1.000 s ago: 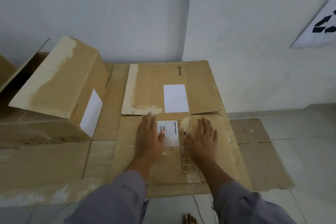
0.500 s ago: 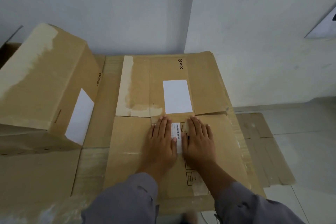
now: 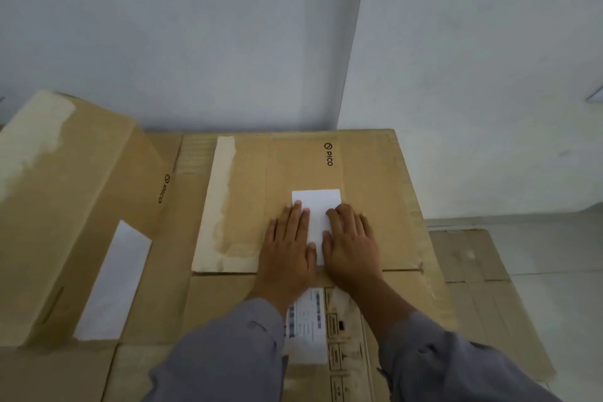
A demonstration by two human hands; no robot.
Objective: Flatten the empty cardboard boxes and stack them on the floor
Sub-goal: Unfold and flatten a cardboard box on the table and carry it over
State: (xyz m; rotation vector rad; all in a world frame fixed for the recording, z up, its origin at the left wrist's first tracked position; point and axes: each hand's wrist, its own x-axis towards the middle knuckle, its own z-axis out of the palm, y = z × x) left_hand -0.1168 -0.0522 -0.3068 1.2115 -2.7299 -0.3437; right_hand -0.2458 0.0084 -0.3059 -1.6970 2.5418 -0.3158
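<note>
A flattened brown cardboard box (image 3: 368, 192) with a PICO logo and a white label (image 3: 316, 206) lies on a stack of flat cardboard in the room's corner. My left hand (image 3: 288, 245) and my right hand (image 3: 350, 245) press palm-down side by side on its far panel, fingers spread, partly covering the white label. Both hands hold nothing. At the left, a box (image 3: 68, 206) still in its upright shape rests on the cardboard, also with a white label.
More flat cardboard (image 3: 473, 271) lies on the tiled floor to the right. Walls (image 3: 195, 42) close off the corner just behind the stack. Grey sleeves cover my forearms at the bottom of the view.
Both hands slid forward, from the near panel with the printed label onto the far panel with the white label, and came closer together. My head moved in nearer.
</note>
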